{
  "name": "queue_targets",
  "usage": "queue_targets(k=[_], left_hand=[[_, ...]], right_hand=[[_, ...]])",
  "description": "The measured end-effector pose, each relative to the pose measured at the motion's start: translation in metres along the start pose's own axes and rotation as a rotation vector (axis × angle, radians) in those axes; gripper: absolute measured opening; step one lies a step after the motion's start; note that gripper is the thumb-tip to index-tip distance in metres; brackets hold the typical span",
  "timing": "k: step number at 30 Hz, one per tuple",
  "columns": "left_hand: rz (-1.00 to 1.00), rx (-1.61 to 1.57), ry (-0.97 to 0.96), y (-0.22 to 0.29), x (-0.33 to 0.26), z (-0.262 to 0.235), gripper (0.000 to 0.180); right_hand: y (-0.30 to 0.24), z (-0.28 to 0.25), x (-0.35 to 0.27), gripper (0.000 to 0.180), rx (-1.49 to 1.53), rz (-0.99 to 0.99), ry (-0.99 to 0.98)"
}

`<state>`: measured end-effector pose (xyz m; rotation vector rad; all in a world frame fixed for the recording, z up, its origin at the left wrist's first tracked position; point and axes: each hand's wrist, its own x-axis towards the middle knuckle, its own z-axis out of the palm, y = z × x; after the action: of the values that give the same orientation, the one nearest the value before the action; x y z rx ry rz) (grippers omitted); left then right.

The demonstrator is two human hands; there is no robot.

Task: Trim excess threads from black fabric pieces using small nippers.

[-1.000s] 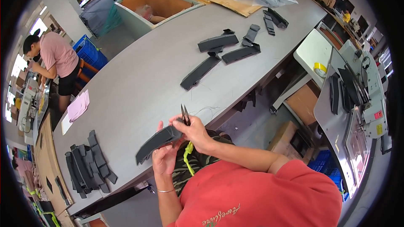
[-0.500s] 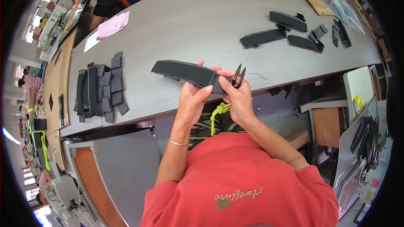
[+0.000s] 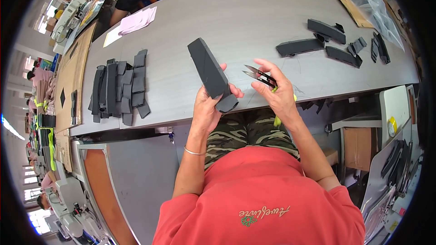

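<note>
Grey bench extends beyond both hands, with white machines well apart on the left hand's side. Dark piece is in the left hand, raised over the bench's near part and pointing away from the hand, its far end leaning leftward. The left hand is closed about the near end, thumb on one side, fingertips showing past the other edge.

Handling, as judged: light, since one hand carries it; fairly stiff, as the far part stands out without visible droop; low slip risk, given the matt surface; not fragile, though the edges may crease. Recommended hold: the near end, as at present, or the two long edges at mid-length.

Appearance: charcoal, long and narrow, with a broad flat face, a folded side and a squared far end. A short flap projects at an angle just right of the left thumb. Stitching cannot be made out.

Right hand is partly curled, with black snips between thumb and fingers; blades parted, directed toward the piece, apart from it. Stacked dark pieces lie left of the left hand; loose dark pieces lie beyond and right of the right hand.
</note>
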<state>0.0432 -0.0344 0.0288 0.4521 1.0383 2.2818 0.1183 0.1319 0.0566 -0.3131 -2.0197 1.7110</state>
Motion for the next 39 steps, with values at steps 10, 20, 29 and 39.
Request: queue_targets(k=[10, 20, 29, 39], left_hand=[[-0.062, 0.034, -0.076, 0.000, -0.003, 0.004, 0.054], [-0.097, 0.100, -0.114, -0.001, -0.005, 0.007, 0.048], [-0.173, 0.448, 0.046, -0.002, -0.005, 0.003, 0.028], [-0.231, 0.370, 0.036, -0.001, -0.008, 0.005, 0.022]], right_hand=[[0.002, 0.009, 0.015, 0.018, -0.425, -0.477, -0.044], [0.014, 0.004, 0.019, 0.014, -0.282, -0.378, -0.023], [-0.001, 0.009, 0.009, 0.013, -0.277, -0.221, -0.181], [0.001, 0.009, 0.007, 0.011, -0.537, -0.424, -0.236]])
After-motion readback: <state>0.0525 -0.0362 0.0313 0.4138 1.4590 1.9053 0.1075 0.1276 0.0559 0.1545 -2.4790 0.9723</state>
